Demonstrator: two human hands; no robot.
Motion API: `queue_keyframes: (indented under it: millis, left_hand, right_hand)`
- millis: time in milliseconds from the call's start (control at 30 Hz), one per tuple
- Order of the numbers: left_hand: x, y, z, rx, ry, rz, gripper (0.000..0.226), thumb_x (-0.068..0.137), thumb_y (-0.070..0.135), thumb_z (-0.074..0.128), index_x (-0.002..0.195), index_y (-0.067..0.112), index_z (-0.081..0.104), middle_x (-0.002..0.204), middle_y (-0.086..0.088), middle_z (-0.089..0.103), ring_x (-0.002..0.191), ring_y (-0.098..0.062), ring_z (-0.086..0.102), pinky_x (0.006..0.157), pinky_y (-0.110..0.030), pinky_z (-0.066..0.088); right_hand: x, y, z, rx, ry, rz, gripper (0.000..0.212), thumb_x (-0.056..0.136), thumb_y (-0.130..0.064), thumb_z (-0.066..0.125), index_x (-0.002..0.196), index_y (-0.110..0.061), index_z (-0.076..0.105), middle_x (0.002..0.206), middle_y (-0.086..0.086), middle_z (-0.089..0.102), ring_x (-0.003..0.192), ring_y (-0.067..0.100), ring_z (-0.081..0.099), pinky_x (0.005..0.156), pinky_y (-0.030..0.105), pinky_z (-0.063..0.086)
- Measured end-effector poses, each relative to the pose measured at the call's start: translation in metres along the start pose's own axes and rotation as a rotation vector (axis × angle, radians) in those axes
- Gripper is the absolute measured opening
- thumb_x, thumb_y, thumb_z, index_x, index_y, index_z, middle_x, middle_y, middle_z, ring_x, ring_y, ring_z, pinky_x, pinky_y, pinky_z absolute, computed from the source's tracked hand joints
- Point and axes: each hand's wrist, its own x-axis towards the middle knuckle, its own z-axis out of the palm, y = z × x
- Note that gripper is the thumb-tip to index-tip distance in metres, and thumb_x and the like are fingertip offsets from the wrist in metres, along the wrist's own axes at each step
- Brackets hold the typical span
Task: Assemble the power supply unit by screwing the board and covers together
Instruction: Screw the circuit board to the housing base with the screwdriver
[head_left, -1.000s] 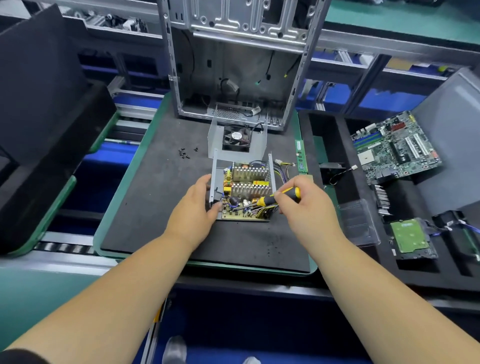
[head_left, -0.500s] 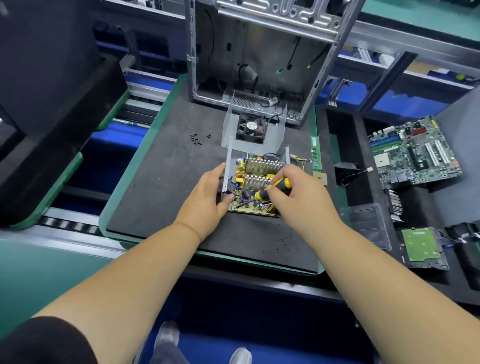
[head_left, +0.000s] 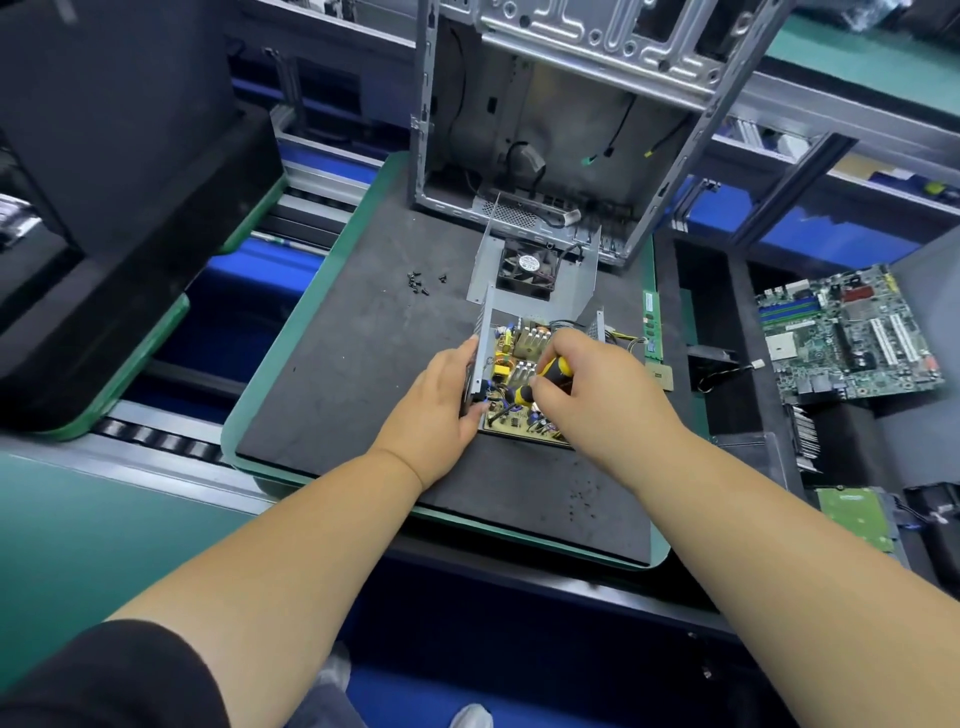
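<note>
A: Right hand (head_left: 597, 395) clenched round the screwdriver (head_left: 540, 382), tip down on the board (head_left: 511, 364).
B: Left hand (head_left: 441, 410) grips the case wall (head_left: 483, 343). Board sits on the mat (head_left: 353, 374); fan cover (head_left: 530, 267) just behind, screws (head_left: 422, 283) nearby.

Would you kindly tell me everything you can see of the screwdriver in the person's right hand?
The screwdriver has a chunky handle in yellow and black, plastic or rubber by its look. It lies slanted, handle end up and to the right, working end down-left over the circuit board inside the open metal case. The right hand pinches it with curled fingers, hiding part of the handle. Its shaft and tip cannot be made out among the components.
</note>
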Motion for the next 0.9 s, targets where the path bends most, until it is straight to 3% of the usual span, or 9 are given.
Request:
queue_keyframes:
  millis: [300, 433, 700, 800, 900]
  left_hand:
    - [0.001, 0.001, -0.001, -0.008, -0.018, 0.0, 0.076, 0.092, 0.019, 0.063, 0.154, 0.02, 0.02, 0.13, -0.005, 0.045, 0.116, -0.023, 0.05, 0.093, -0.045, 0.048]
    - [0.001, 0.001, -0.001, -0.004, -0.013, -0.007, 0.076, 0.092, 0.02, 0.063, 0.154, 0.022, 0.019, 0.131, -0.003, 0.044, 0.116, -0.022, 0.05, 0.092, -0.043, 0.049]
    - [0.002, -0.001, 0.001, 0.01, -0.025, -0.02, 0.077, 0.091, 0.018, 0.062, 0.154, 0.019, 0.019, 0.135, -0.006, 0.043, 0.119, -0.025, 0.05, 0.093, -0.046, 0.049]
    - [0.001, 0.0, 0.001, 0.011, -0.021, -0.027, 0.076, 0.091, 0.017, 0.062, 0.155, 0.018, 0.02, 0.136, -0.007, 0.043, 0.119, -0.025, 0.05, 0.093, -0.045, 0.049]
    - [0.001, 0.001, 0.001, 0.011, -0.023, -0.023, 0.077, 0.09, 0.015, 0.063, 0.155, 0.018, 0.02, 0.135, -0.008, 0.044, 0.117, -0.026, 0.05, 0.093, -0.045, 0.048]
  right_hand:
    - [0.005, -0.004, -0.004, -0.065, -0.026, -0.034, 0.007, 0.091, -0.029, 0.056, 0.093, -0.023, 0.055, 0.08, -0.002, 0.065, 0.069, 0.021, 0.059, 0.055, 0.029, 0.043]
    - [0.007, -0.006, -0.004, -0.094, -0.041, -0.05, 0.007, 0.091, -0.03, 0.055, 0.094, -0.023, 0.054, 0.084, -0.002, 0.067, 0.07, 0.022, 0.059, 0.061, 0.034, 0.051]
    - [0.017, -0.013, -0.011, -0.269, -0.117, -0.261, 0.01, 0.093, -0.026, 0.059, 0.102, -0.022, 0.058, 0.096, -0.002, 0.058, 0.088, 0.021, 0.055, 0.073, 0.035, 0.048]
    - [0.026, -0.018, -0.012, -0.398, -0.13, -0.295, 0.016, 0.093, -0.034, 0.06, 0.104, -0.022, 0.062, 0.093, -0.002, 0.06, 0.085, 0.022, 0.057, 0.065, 0.032, 0.045]
    - [0.035, -0.021, -0.008, -0.528, -0.132, -0.244, 0.028, 0.093, -0.044, 0.055, 0.102, -0.019, 0.064, 0.075, -0.001, 0.056, 0.072, 0.023, 0.055, 0.05, 0.027, 0.031]
